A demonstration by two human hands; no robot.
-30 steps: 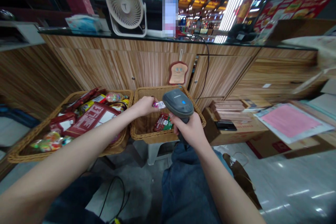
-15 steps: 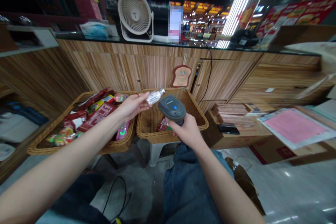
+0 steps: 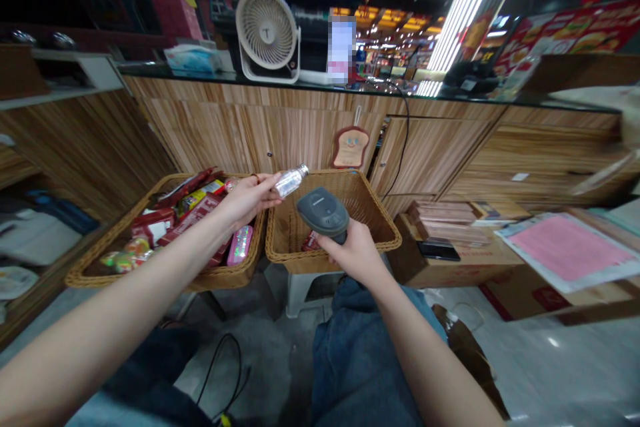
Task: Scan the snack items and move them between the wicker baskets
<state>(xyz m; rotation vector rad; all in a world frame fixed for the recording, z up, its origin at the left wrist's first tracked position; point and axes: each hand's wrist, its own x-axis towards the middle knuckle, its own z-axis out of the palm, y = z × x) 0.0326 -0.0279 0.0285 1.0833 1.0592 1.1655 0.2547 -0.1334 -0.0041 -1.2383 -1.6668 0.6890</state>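
Observation:
My left hand [image 3: 247, 198] is closed round the base of a small clear bottle [image 3: 291, 180] with a silvery cap, held tilted above the gap between two wicker baskets. My right hand [image 3: 353, 255] grips the handle of a grey barcode scanner [image 3: 323, 213], whose head lies just below and right of the bottle. The left basket [image 3: 125, 271] is full of red and colourful snack packets. The right basket [image 3: 385, 223] holds a red packet [image 3: 310, 241], mostly hidden by the scanner.
A wooden counter [image 3: 310, 130] runs behind the baskets, with a white fan [image 3: 267, 33], a monitor and a tissue pack on top. Cardboard boxes with a phone [image 3: 439, 250], books and pink paper [image 3: 570, 250] stand at the right. A black cable lies on the floor by my knees.
A second ago my left hand held a small pink-and-white item at the scanner head. Now it holds the clear bottle, raised slightly, and the scanner has dropped a little lower.

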